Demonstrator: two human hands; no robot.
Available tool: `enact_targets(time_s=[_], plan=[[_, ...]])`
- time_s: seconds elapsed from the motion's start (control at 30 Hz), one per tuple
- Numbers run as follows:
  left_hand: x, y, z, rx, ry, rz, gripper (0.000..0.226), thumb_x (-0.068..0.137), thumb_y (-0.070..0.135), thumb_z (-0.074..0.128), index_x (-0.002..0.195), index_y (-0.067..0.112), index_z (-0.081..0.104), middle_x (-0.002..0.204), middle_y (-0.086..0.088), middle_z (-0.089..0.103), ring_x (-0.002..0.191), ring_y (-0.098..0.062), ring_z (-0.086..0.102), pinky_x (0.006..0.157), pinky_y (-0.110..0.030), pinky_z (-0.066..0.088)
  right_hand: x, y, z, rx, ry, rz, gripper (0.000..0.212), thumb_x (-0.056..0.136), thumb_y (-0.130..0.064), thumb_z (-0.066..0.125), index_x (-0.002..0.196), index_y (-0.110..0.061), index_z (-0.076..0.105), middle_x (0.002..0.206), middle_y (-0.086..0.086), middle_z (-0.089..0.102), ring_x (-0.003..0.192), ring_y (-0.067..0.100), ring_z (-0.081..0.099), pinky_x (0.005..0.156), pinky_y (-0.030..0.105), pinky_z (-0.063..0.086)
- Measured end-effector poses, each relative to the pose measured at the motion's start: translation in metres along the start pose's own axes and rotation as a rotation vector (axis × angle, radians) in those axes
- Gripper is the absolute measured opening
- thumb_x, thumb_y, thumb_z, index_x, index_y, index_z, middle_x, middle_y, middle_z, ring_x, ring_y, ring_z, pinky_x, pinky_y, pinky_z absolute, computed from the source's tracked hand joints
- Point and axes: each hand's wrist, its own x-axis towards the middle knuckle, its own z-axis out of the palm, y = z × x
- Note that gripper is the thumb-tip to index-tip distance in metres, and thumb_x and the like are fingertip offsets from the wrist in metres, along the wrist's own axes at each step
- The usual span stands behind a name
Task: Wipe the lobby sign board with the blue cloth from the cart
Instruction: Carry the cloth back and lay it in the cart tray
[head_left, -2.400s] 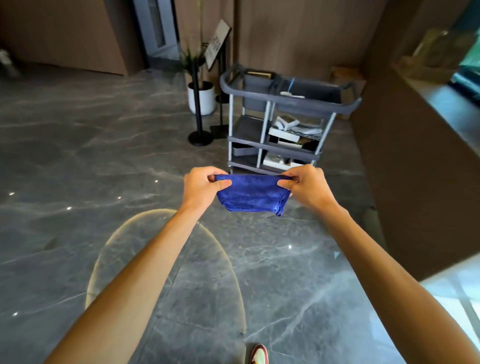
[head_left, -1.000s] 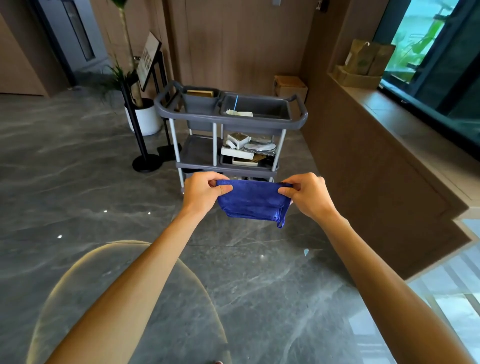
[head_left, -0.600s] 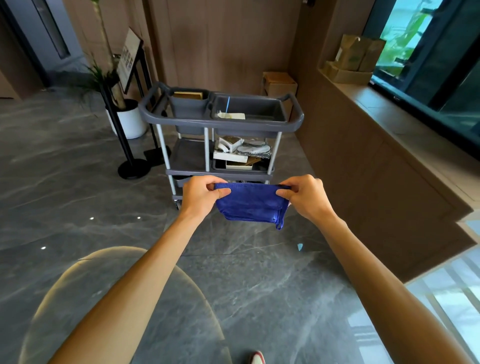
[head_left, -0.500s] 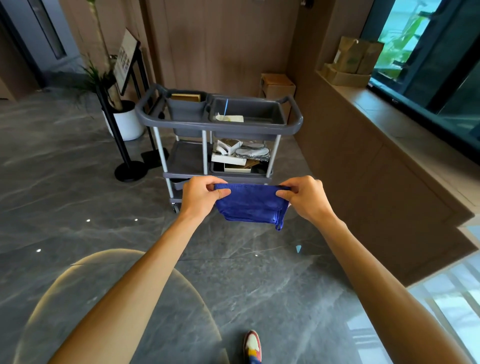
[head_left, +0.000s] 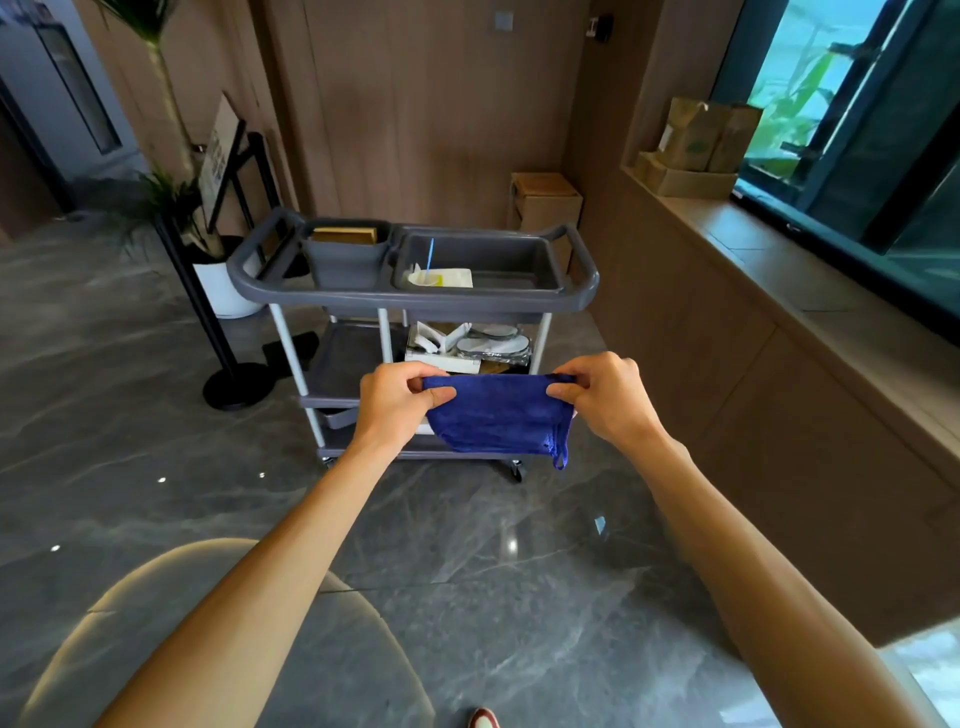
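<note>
Blue cloth (head_left: 498, 413) hangs stretched between both hands, in front of the cart (head_left: 415, 299) and above the grey marble floor (head_left: 130, 441). Against the earlier frames the cart now fills more of the view and sits nearly square ahead, where it stood farther off and up to the right; the grip on the cloth is unchanged. The left hand (head_left: 397, 402) pinches the cloth's upper left corner, thumb over curled fingers; the right hand (head_left: 605, 397) pinches the upper right corner the same way. Both arms reach straight forward, about level with each other, and the cloth's lower edge sags with a small loop dangling at its right. The sign board (head_left: 221, 150) stands tilted on its black stand at the cart's far left, beside a plant (head_left: 171, 182) in a white pot, well apart from the hands. Open floor lies to the left of the cart and between the person and the cart. On the right a wooden ledge (head_left: 779, 322) runs close along the cart's side under a window. A shoe tip (head_left: 483, 719) shows at the bottom edge.
</note>
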Motion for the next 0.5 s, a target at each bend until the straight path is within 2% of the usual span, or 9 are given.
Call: enact_targets(time_s=[0.1,0.17,0.23,0.27,0.3,0.37,0.43,0.5], plan=[[0.036,0.006,0.019,0.020,-0.001,0.005,0.016,0.079,0.009,0.084,0.093,0.015,0.081,0.066,0.015,0.066,0.060,0.010,0.060,0.054,-0.005,0.045,0.038,0.018,-0.003,-0.042,-0.016,-0.011,0.011,0.089,-0.017,0.075,0.092,-0.008,0.080,0.075,0.009,0.074,0.075,0.025,0.067,0.068,0.030,0.053],[0.055,0.008,0.031,0.019,-0.005,-0.011,0.017,0.079,0.010,0.084,0.095,0.016,0.081,0.067,0.013,0.067,0.066,0.001,0.065,0.059,-0.012,0.053,0.059,0.030,-0.006,-0.049,-0.026,-0.002,0.012,0.090,-0.017,0.074,0.091,-0.007,0.079,0.077,0.013,0.075,0.078,0.029,0.067,0.074,0.037,0.055],[0.074,0.010,0.044,0.009,-0.003,-0.039,0.019,0.079,0.010,0.084,0.096,0.016,0.081,0.067,0.011,0.067,0.069,-0.009,0.068,0.065,-0.024,0.060,0.080,0.040,-0.009,-0.039,-0.028,0.003,0.012,0.090,-0.016,0.074,0.093,-0.007,0.079,0.078,0.014,0.075,0.080,0.030,0.068,0.076,0.039,0.055],[0.083,0.010,0.050,0.007,0.001,-0.047,0.019,0.079,0.010,0.084,0.096,0.016,0.081,0.066,0.011,0.066,0.066,-0.005,0.066,0.063,-0.021,0.058,0.089,0.045,-0.011,-0.039,-0.025,0.000,0.011,0.090,-0.016,0.074,0.093,-0.007,0.080,0.078,0.013,0.075,0.079,0.029,0.068,0.075,0.038,0.054],[0.089,0.010,0.055,0.009,0.007,-0.046,0.019,0.079,0.010,0.084,0.096,0.016,0.081,0.066,0.013,0.066,0.062,0.000,0.064,0.059,-0.014,0.054,0.096,0.049,-0.011,-0.040,-0.024,-0.006,0.010,0.090,-0.016,0.074,0.093,-0.008,0.080,0.078,0.012,0.075,0.078,0.028,0.068,0.074,0.036,0.054],[0.103,0.009,0.064,0.002,0.011,-0.048,0.018,0.080,0.009,0.083,0.096,0.016,0.081,0.067,0.014,0.067,0.058,0.006,0.061,0.054,-0.008,0.048,0.111,0.058,-0.012,-0.026,-0.027,-0.010,0.010,0.090,-0.015,0.074,0.095,-0.009,0.080,0.077,0.010,0.075,0.076,0.026,0.068,0.072,0.032,0.054],[0.117,0.009,0.071,-0.010,0.014,-0.060,0.019,0.080,0.007,0.083,0.098,0.015,0.081,0.068,0.014,0.067,0.059,0.004,0.062,0.052,-0.006,0.046,0.125,0.067,-0.011,-0.014,-0.033,-0.008,0.013,0.090,-0.015,0.074,0.099,-0.008,0.080,0.080,0.009,0.076,0.076,0.023,0.068,0.067,0.023,0.052],[0.129,0.008,0.077,-0.009,0.011,-0.067,0.020,0.081,0.006,0.081,0.100,0.014,0.080,0.071,0.014,0.067,0.061,-0.001,0.062,0.052,-0.005,0.045,0.139,0.074,-0.009,-0.013,-0.036,-0.004,0.015,0.090,-0.016,0.074,0.103,-0.008,0.080,0.083,0.009,0.076,0.077,0.021,0.067,0.064,0.009,0.043]])
